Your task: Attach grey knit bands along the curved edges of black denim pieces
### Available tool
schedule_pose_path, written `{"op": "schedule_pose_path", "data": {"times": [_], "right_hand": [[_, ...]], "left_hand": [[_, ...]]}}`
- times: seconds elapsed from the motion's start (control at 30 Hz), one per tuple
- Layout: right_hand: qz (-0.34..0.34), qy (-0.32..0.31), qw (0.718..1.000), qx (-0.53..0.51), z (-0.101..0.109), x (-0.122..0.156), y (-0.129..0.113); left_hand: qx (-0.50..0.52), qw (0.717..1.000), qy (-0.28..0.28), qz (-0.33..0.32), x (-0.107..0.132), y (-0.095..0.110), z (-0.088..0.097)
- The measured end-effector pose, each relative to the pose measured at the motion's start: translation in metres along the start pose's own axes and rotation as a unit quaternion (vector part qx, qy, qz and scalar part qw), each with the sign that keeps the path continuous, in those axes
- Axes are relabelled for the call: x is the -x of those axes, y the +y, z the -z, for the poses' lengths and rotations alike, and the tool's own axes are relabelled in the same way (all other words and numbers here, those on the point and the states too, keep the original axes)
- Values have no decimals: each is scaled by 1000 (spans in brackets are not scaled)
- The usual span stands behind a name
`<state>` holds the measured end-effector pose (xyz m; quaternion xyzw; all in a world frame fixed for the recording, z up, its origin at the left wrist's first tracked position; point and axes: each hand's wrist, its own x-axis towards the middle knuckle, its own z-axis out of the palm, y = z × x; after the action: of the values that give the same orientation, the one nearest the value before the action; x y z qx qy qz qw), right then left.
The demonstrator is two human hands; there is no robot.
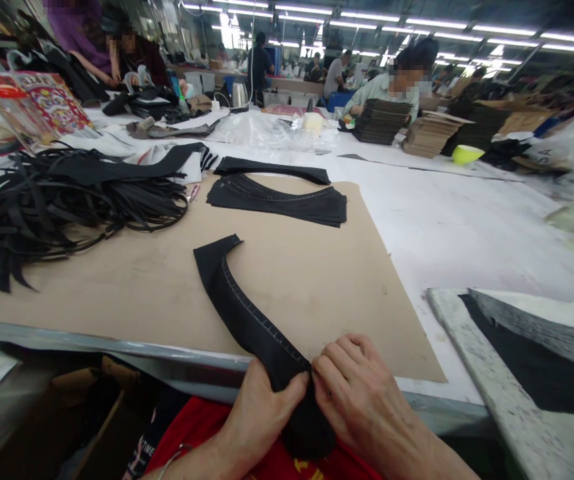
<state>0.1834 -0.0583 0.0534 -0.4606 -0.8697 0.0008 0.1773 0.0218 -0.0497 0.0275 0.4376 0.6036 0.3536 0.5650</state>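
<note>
At the far left, a heap of black strips (137,197) spills over a brown sheet (337,287) spread on the white counter (447,227). To its right, toward the back of the sheet, lies a stack of dark curved pieces (277,203), the upper one marked along its inner curve with a pale stitched line, and a narrower black piece (271,168) lies just behind it. Nearer the person, a curved black piece (237,307) runs from the middle of the sheet, over the front edge of the counter, down to the lap, with pale marks along its right-hand, inner edge. The left hand (264,403) is closed on this piece near the counter's edge, its thumb laid across the top and pointing right, its other fingers mostly hidden beneath. The left forearm rises from the bottom of the view, slanting up to the right, with a thin bracelet (171,460) at the wrist. The right hand (351,380) is curled inward, back of the hand up, its fingertips gripping the marked edge of the same piece just beside the left thumb tip; its own thumb is hidden. The right forearm reaches in from the lower right, slanting up to the left. Farther right, a marbled board (469,350) carries another dark piece (541,370).
</note>
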Motion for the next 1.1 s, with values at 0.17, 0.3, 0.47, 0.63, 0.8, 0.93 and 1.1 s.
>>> {"op": "schedule_pose_path", "data": {"times": [0.17, 0.3, 0.47, 0.63, 0.8, 0.93, 1.1], "right_hand": [[-40, -6, 997, -63, 3, 0, 2], [-115, -46, 978, -170, 13, -2, 6], [-150, -93, 955, -237, 23, -4, 6], [-139, -66, 956, -250, 24, 0, 6], [-90, -44, 984, -145, 19, 1, 2], [-67, -48, 994, -76, 13, -4, 0], [-29, -52, 998, -31, 9, -7, 1]], "left_hand": [[-28, 1000, -5, 5, -1, 3, -2], [-44, 999, 1, 30, -1, 2, -3], [-43, 998, -20, 29, 0, 6, -3], [-34, 999, -39, -18, 0, 14, -2], [-85, 996, -31, -13, -1, 10, 0], [-118, 993, -28, -14, -1, 8, 0], [-104, 993, -47, -28, 1, 12, 1]]}}
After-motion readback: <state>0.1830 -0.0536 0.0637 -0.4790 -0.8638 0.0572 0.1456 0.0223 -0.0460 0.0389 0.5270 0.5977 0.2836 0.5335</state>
